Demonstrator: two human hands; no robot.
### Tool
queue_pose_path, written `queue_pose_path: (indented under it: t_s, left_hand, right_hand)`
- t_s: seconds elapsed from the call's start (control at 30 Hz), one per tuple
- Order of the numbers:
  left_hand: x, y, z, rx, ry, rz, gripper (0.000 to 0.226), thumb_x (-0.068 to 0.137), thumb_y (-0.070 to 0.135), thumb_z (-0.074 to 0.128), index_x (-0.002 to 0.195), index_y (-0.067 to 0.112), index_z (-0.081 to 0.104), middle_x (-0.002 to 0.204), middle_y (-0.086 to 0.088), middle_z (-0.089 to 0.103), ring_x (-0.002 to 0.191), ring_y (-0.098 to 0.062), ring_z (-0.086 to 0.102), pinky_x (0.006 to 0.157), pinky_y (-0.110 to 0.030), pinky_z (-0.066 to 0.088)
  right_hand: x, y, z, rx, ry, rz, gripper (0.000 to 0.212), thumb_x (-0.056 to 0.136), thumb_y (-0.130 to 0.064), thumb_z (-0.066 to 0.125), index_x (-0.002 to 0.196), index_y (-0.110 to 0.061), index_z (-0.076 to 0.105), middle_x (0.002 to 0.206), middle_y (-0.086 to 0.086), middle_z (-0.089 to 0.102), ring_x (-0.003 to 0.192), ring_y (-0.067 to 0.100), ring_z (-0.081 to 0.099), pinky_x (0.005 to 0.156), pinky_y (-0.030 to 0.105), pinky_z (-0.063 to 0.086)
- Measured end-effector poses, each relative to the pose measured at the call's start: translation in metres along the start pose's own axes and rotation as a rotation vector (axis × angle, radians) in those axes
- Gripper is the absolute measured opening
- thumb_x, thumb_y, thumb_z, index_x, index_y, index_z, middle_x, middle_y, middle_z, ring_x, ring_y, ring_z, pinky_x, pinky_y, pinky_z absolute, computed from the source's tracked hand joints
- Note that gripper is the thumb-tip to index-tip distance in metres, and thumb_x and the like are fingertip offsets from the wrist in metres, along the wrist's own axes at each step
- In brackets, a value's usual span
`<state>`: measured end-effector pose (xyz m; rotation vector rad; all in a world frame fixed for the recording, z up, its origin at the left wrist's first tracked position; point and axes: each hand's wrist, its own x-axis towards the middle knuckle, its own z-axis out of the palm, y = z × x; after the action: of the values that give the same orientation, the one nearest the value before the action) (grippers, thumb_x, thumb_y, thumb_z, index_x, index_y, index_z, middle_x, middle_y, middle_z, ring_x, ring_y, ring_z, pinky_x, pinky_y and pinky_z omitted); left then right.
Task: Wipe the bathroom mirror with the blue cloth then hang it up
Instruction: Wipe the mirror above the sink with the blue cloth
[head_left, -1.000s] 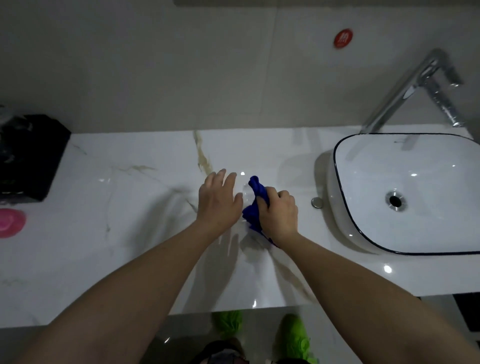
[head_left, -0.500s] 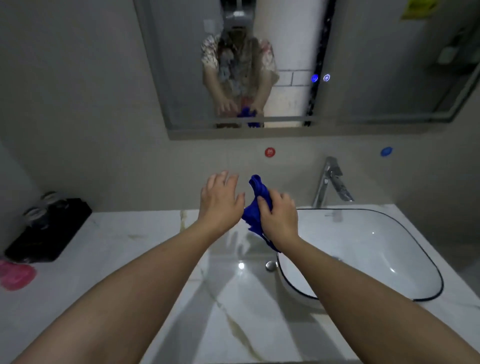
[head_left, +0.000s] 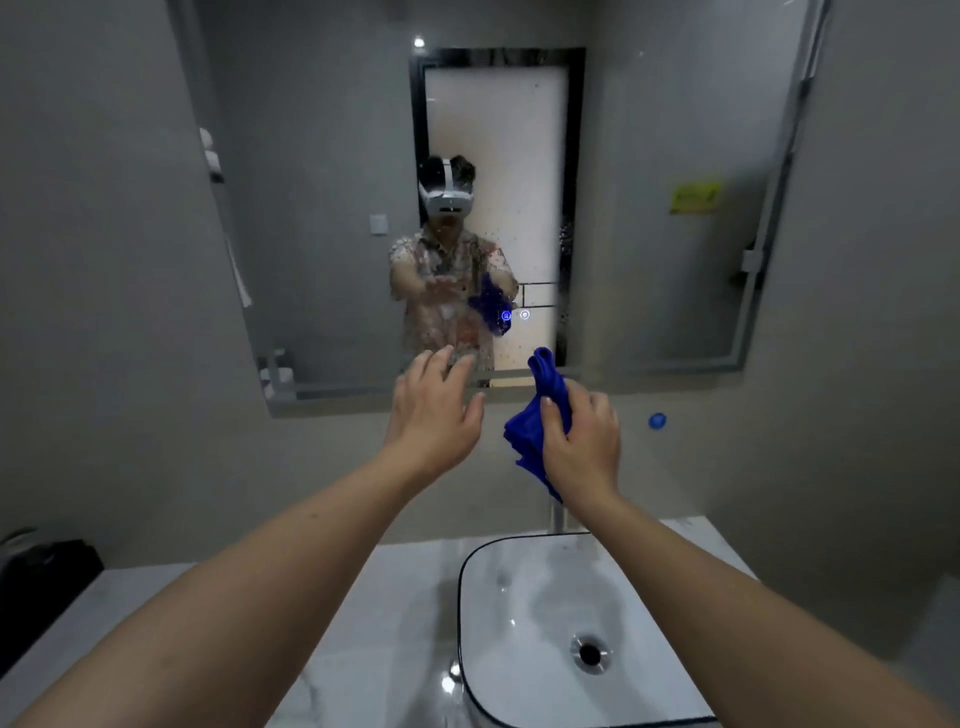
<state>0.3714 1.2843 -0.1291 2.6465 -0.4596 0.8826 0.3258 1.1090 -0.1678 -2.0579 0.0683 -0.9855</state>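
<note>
My right hand (head_left: 582, 441) has its grip closed round the bunched blue cloth (head_left: 530, 431), raised just below the mirror (head_left: 649, 208); my left hand (head_left: 434, 410) hangs wide, holding nothing; wiping hasn't begun; next I should press cloth to the spotted glass.

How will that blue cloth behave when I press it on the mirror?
The blue cloth probably flops: it bunches and droops below the right hand. It looks light, held by one hand. It should flatten easily against the mirror.

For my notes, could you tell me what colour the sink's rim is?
Black, a thin line around the white sink, head view.
</note>
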Motion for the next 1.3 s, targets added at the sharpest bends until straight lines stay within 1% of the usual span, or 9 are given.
queue_pose_path:
  t_s: [0.3, 0.47, 0.57, 0.7, 0.9, 1.03, 1.1, 1.2, 1.3]
  left_hand:
    - [0.11, 0.042, -0.006, -0.037, 0.141, 0.131, 0.055, 0.097, 0.041, 0.05, 0.148, 0.02, 0.044, 0.158, -0.009, 0.038, 0.146, -0.03, 0.026, 0.117, -0.049, 0.024]
    - [0.174, 0.065, -0.001, -0.066, 0.207, 0.205, 0.054, 0.097, 0.041, 0.049, 0.146, 0.021, 0.044, 0.156, -0.009, 0.04, 0.146, -0.029, 0.028, 0.116, -0.05, 0.026]
    - [0.203, 0.077, 0.004, -0.06, 0.254, 0.251, 0.053, 0.096, 0.04, 0.051, 0.144, 0.02, 0.045, 0.154, -0.009, 0.042, 0.145, -0.029, 0.03, 0.116, -0.05, 0.03]
    - [0.235, 0.088, 0.007, -0.045, 0.285, 0.268, 0.054, 0.096, 0.042, 0.049, 0.146, 0.021, 0.043, 0.156, -0.009, 0.041, 0.146, -0.03, 0.028, 0.118, -0.051, 0.028]
    - [0.291, 0.123, 0.009, 0.013, 0.34, 0.24, 0.054, 0.098, 0.042, 0.049, 0.148, 0.021, 0.041, 0.158, -0.007, 0.037, 0.147, -0.028, 0.025, 0.119, -0.05, 0.025]
    - [0.32, 0.153, 0.014, 0.01, 0.397, 0.157, 0.055, 0.097, 0.044, 0.05, 0.148, 0.023, 0.041, 0.157, -0.007, 0.038, 0.146, -0.029, 0.027, 0.117, -0.05, 0.028]
    - [0.332, 0.168, 0.017, 0.01, 0.421, 0.12, 0.056, 0.097, 0.044, 0.051, 0.147, 0.023, 0.042, 0.156, -0.006, 0.039, 0.145, -0.028, 0.029, 0.117, -0.05, 0.028]
    - [0.352, 0.192, 0.021, 0.048, 0.455, 0.105, 0.056, 0.095, 0.045, 0.052, 0.146, 0.024, 0.043, 0.153, -0.005, 0.042, 0.143, -0.028, 0.03, 0.116, -0.05, 0.027]
    - [0.371, 0.218, 0.026, 0.069, 0.462, 0.092, 0.056, 0.094, 0.046, 0.055, 0.145, 0.026, 0.043, 0.154, -0.005, 0.041, 0.144, -0.03, 0.03, 0.116, -0.051, 0.027]
  right_hand:
    - [0.11, 0.007, -0.029, -0.027, 0.251, -0.126, 0.021, 0.103, -0.022, 0.058, 0.122, -0.015, 0.065, 0.102, -0.002, 0.049, 0.096, 0.019, 0.042, 0.081, 0.031, 0.031]
    - [0.169, 0.007, -0.036, -0.056, 0.38, -0.182, 0.023, 0.103, -0.021, 0.058, 0.122, -0.012, 0.067, 0.106, 0.005, 0.055, 0.097, 0.019, 0.042, 0.081, 0.032, 0.032]
    - [0.202, 0.011, -0.04, -0.068, 0.42, -0.218, 0.021, 0.102, -0.017, 0.061, 0.122, -0.01, 0.067, 0.107, 0.008, 0.056, 0.098, 0.021, 0.044, 0.084, 0.034, 0.035]
    - [0.239, 0.018, -0.047, -0.07, 0.453, -0.261, 0.021, 0.103, -0.02, 0.06, 0.121, -0.011, 0.066, 0.108, 0.007, 0.055, 0.098, 0.02, 0.043, 0.085, 0.034, 0.037]
    - [0.307, 0.03, -0.074, -0.092, 0.507, -0.356, 0.023, 0.101, -0.02, 0.062, 0.121, -0.01, 0.067, 0.108, 0.01, 0.058, 0.095, 0.018, 0.041, 0.085, 0.033, 0.035]
    - [0.356, 0.038, -0.105, -0.092, 0.52, -0.438, 0.024, 0.101, -0.023, 0.064, 0.12, -0.01, 0.069, 0.105, 0.013, 0.059, 0.094, 0.026, 0.048, 0.086, 0.042, 0.044]
    - [0.379, 0.042, -0.12, -0.107, 0.531, -0.491, 0.027, 0.101, -0.026, 0.061, 0.12, -0.009, 0.07, 0.104, 0.014, 0.06, 0.095, 0.031, 0.053, 0.086, 0.048, 0.048]
    - [0.408, 0.047, -0.141, -0.128, 0.559, -0.579, 0.036, 0.1, -0.034, 0.052, 0.12, -0.01, 0.071, 0.103, 0.015, 0.062, 0.092, 0.033, 0.055, 0.081, 0.046, 0.048]
    - [0.44, 0.054, -0.16, -0.143, 0.571, -0.645, 0.029, 0.099, -0.026, 0.062, 0.122, -0.01, 0.07, 0.105, 0.017, 0.063, 0.093, 0.035, 0.057, 0.082, 0.049, 0.049]
